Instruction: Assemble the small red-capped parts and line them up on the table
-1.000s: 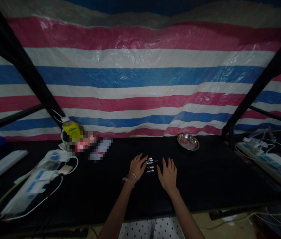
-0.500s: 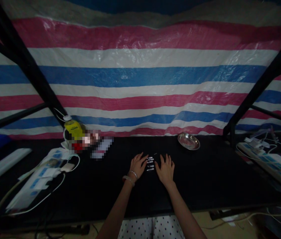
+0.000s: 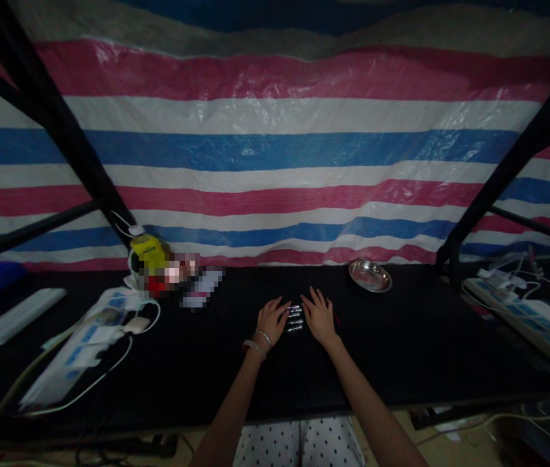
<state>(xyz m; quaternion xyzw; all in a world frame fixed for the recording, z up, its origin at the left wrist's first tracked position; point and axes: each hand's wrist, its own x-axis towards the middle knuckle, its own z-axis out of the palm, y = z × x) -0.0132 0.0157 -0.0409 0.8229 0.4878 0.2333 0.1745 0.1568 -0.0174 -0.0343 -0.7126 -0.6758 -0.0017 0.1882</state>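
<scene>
Several small slim cylinders (image 3: 295, 318), dark with shiny silver parts, lie side by side in a stack-like row on the black tabletop (image 3: 401, 350). At their left ends rests my left hand (image 3: 272, 318), fingers spread and the fingertips against or very near them. My right hand (image 3: 320, 316) lies palm down just to their right, its fingers stretched out and apart. Neither hand is seen gripping anything. A thin red thing (image 3: 337, 319), too small to name, shows beside the right hand's outer edge.
A round metal dish (image 3: 370, 276) stands at the back right. Back left are a yellow-labelled bottle (image 3: 148, 251) and a blurred-out flat item (image 3: 203, 288). Power strips with white cables lie at the left (image 3: 80, 350) and right (image 3: 523, 311). Striped sheeting (image 3: 275, 149) hangs behind.
My right hand has moved a little left and away from me, closer to the cylinders. The thin red thing now shows at its right. My left hand has stayed almost in place.
</scene>
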